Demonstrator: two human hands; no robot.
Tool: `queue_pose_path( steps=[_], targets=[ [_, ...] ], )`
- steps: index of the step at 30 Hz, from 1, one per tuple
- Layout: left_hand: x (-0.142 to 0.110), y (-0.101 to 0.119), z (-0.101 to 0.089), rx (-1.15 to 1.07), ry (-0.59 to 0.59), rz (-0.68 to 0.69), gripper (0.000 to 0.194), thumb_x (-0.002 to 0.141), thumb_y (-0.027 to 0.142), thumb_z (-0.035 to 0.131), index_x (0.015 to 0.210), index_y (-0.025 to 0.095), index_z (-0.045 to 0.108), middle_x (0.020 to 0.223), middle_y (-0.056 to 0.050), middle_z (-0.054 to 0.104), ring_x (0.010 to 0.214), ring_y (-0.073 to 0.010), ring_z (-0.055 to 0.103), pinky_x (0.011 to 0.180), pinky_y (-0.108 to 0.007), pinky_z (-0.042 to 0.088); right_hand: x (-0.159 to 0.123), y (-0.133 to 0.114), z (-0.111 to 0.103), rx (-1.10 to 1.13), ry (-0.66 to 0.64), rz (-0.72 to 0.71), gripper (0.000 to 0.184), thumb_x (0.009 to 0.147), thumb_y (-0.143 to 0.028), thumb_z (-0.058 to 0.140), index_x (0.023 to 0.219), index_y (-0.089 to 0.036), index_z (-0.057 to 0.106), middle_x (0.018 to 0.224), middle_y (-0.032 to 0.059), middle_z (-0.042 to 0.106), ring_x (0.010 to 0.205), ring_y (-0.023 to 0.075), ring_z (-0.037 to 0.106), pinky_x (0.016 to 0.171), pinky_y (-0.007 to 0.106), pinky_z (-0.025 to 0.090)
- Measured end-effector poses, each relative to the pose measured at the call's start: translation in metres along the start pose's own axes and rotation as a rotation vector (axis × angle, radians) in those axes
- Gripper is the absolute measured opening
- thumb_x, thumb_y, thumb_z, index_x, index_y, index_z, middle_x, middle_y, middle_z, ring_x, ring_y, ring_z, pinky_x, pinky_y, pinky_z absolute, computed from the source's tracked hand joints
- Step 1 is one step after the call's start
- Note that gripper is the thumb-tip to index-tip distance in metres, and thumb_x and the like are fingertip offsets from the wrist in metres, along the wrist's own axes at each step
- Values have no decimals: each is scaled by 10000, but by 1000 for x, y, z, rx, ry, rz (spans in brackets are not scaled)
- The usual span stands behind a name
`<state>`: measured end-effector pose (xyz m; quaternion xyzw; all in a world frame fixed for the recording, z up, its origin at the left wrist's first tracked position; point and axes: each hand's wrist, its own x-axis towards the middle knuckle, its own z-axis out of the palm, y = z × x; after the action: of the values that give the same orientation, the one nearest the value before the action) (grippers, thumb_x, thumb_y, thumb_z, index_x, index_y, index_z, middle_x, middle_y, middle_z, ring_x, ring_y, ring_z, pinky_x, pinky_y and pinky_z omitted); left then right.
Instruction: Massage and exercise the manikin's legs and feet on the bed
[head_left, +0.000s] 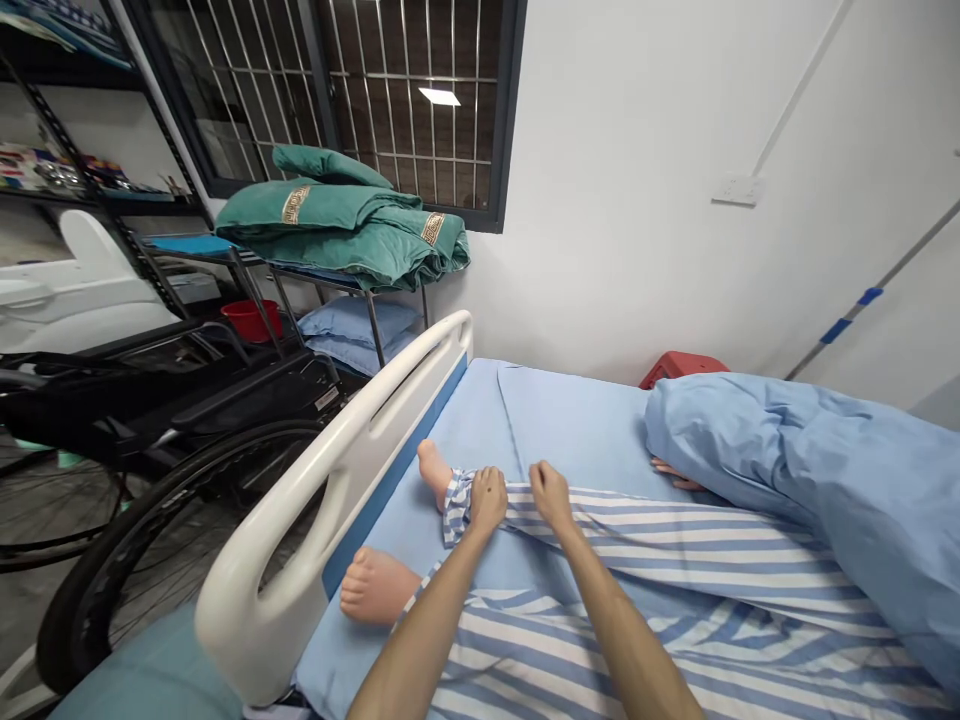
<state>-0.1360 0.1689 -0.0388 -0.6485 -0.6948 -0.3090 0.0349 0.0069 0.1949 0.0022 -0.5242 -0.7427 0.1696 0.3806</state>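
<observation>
Blue-and-white striped trousers (675, 545) cover the legs of a figure lying on the bed. My left hand (489, 497) is closed on the far trouser leg, just above its bunched cuff (455, 507). Further up the same leg, my right hand (551, 492) is closed on the striped cloth, with its fingertips hidden. The far bare foot (433, 470) sticks out of the cuff to the left of my left hand. Nearer me, the other bare foot (375, 587) lies by the footboard, its trouser leg partly behind my left forearm.
A cream footboard (262, 640) borders the bed at left, with a black wheelchair (225, 430) beyond it. A blue quilt (862, 480) covers the figure's upper part; a hand (677, 474) shows beneath it. Green folded bedding (345, 225) rests on a chair under the window.
</observation>
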Motion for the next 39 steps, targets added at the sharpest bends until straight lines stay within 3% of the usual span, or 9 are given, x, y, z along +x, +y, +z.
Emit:
queue_pose_path(
  steps=[3, 6, 11, 16, 22, 27, 32, 39],
  targets=[
    [-4, -6, 4, 15, 16, 51, 233, 915, 81, 414, 825, 191, 599, 843, -70, 658, 819, -189, 597, 802, -311, 454, 1, -25, 42, 64, -72, 22, 346, 936, -392, 323, 639, -237, 413, 578, -7, 515, 567, 145, 465, 586, 262, 277],
    [-7, -9, 9, -2, 56, 85, 201, 905, 77, 447, 832, 198, 591, 826, -66, 650, 817, -196, 603, 794, -312, 452, -2, -27, 56, 22, -71, 45, 340, 945, -359, 326, 661, -231, 459, 603, 6, 547, 578, 150, 480, 586, 272, 248],
    [-5, -6, 9, -54, 67, 7, 230, 926, 92, 432, 763, 212, 542, 797, -64, 651, 803, -203, 607, 764, -318, 448, -3, -21, 52, -4, -81, 57, 352, 956, -352, 325, 678, -227, 502, 616, 10, 567, 593, 152, 495, 594, 270, 249],
    [13, 0, -7, -211, 45, -123, 232, 960, 164, 424, 749, 235, 493, 755, -20, 640, 767, -173, 598, 719, -289, 422, -1, -22, 51, 86, -48, 91, 368, 946, -397, 319, 644, -234, 453, 588, 0, 538, 586, 152, 473, 590, 267, 264],
    [22, 5, -15, -169, -152, -173, 267, 990, 233, 377, 840, 188, 593, 788, -51, 651, 758, -175, 592, 702, -279, 382, -1, -21, 52, 174, -4, 124, 382, 938, -440, 323, 617, -245, 394, 554, -17, 494, 564, 151, 443, 581, 266, 278],
    [16, 7, -16, -139, -199, -229, 315, 1007, 286, 355, 941, 168, 640, 842, -94, 677, 754, -190, 595, 688, -281, 350, 2, -29, 49, 75, -27, 149, 343, 932, -379, 352, 620, -245, 401, 546, -10, 493, 554, 152, 411, 566, 278, 232],
    [19, 6, -22, -223, -172, -258, 298, 1010, 251, 344, 933, 172, 620, 869, -90, 688, 792, -193, 606, 700, -280, 339, 12, -39, 49, 42, -84, 89, 322, 922, -364, 376, 625, -243, 397, 539, -22, 460, 542, 145, 381, 571, 286, 213],
    [17, 3, -11, -235, -110, -304, 294, 1004, 270, 356, 869, 208, 609, 810, -64, 670, 740, -185, 594, 669, -281, 333, 8, -33, 66, 258, -9, 120, 373, 930, -423, 320, 604, -246, 361, 541, -34, 444, 559, 137, 394, 568, 268, 280]
  ],
)
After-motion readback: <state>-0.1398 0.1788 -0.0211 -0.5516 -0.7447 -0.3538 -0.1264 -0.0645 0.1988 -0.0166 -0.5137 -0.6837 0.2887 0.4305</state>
